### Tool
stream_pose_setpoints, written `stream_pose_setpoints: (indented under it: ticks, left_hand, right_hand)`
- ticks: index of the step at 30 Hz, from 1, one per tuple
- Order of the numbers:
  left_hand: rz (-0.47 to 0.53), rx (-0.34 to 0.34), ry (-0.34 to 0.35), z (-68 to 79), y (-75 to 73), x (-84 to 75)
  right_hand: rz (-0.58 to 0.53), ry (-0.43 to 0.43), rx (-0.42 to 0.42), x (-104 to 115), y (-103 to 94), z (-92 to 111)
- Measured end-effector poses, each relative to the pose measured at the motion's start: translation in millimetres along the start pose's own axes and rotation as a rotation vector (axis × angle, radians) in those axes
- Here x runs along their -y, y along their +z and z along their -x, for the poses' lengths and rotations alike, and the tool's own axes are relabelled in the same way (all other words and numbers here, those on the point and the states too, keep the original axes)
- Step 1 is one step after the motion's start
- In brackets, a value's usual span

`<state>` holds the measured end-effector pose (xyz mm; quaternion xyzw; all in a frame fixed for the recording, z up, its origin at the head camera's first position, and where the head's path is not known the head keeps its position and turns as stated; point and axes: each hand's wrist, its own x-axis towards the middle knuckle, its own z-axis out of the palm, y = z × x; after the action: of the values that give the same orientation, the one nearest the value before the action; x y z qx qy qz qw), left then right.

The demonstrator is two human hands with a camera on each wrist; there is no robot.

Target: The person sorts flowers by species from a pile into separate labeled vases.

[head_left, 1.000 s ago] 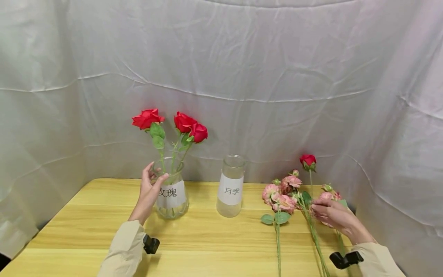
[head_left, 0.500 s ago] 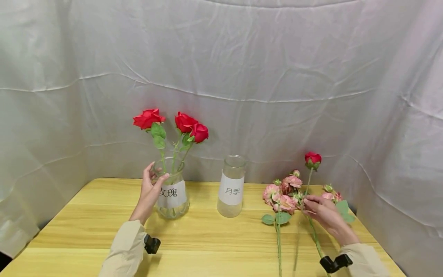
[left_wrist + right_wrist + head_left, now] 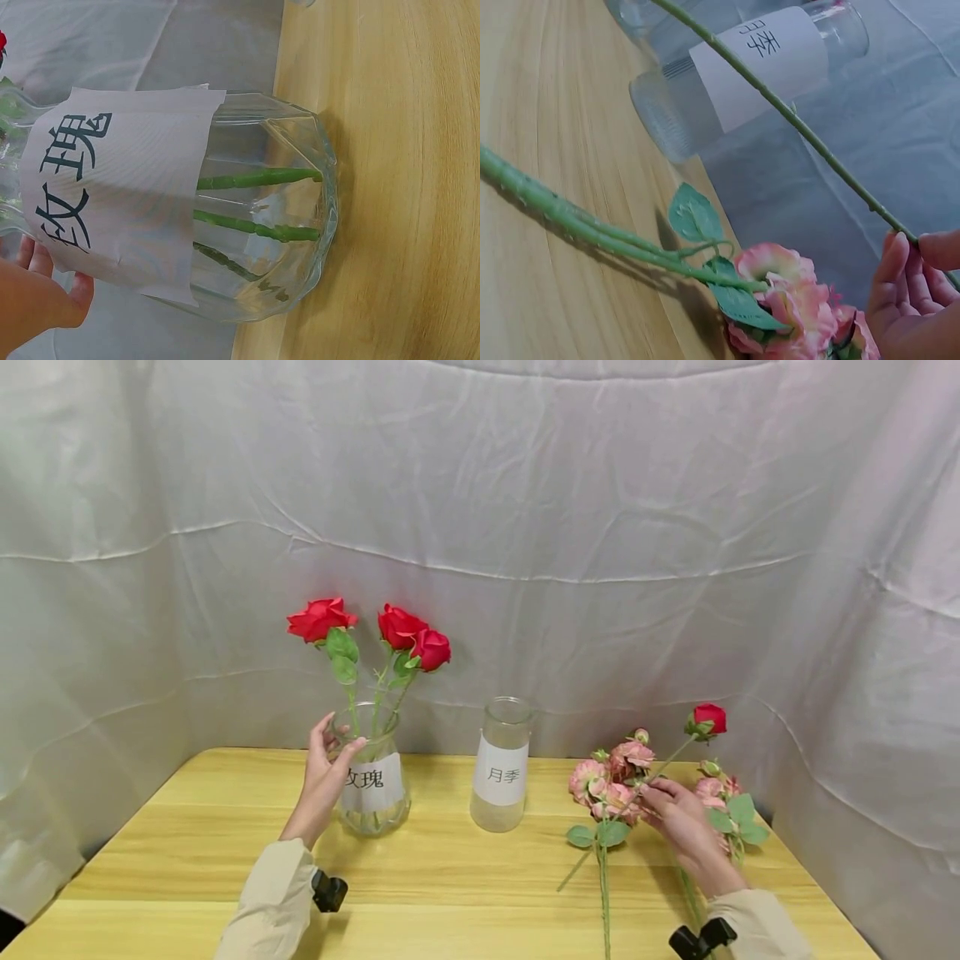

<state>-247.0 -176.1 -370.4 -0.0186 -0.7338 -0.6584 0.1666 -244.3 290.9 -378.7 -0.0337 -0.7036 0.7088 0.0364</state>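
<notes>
My left hand (image 3: 324, 781) grips the neck of a wide glass vase (image 3: 393, 810), thumb and fingers on either side of it. Three red roses (image 3: 321, 618) stand in that vase; in the left wrist view, their green stems (image 3: 259, 225) reach down near its base. Between thumb and fingertips, my right hand (image 3: 684, 831) pinches the stem of a single red rose (image 3: 708, 719). This rose is tilted, its bloom up to the right and its stem end down to the left. Pink flowers (image 3: 587, 778) lie just beyond and beside the right hand.
A narrow glass vase (image 3: 498, 814) with a white label and no flowers stands between the hands. More pink flowers (image 3: 712, 789) with green leaves lie at the right of the wooden table (image 3: 450, 893). A grey curtain (image 3: 480, 635) hangs behind and at both sides.
My right hand has moved left with the single rose, lifting its stem off the bunch. The rose has tipped, bloom to the right and stem end to the left. My left hand stays put.
</notes>
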Motion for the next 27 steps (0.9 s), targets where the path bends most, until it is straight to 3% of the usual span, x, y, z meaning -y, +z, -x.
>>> stream_pose_setpoints:
  ticks: [12, 20, 27]
  left_hand:
    - [0.003, -0.004, -0.004, 0.2, 0.5, -0.2]
    - [0.005, 0.005, -0.007, 0.2, -0.3, 0.1]
    - [0.009, 0.01, -0.009, 0.8, -0.8, -0.5]
  right_hand:
    - [0.007, -0.014, -0.021, 14, 22.4, -6]
    - [-0.048, -0.086, -0.017, 32, 49.6, -14]
    - [-0.128, -0.097, -0.032, 49, 76.5, -20]
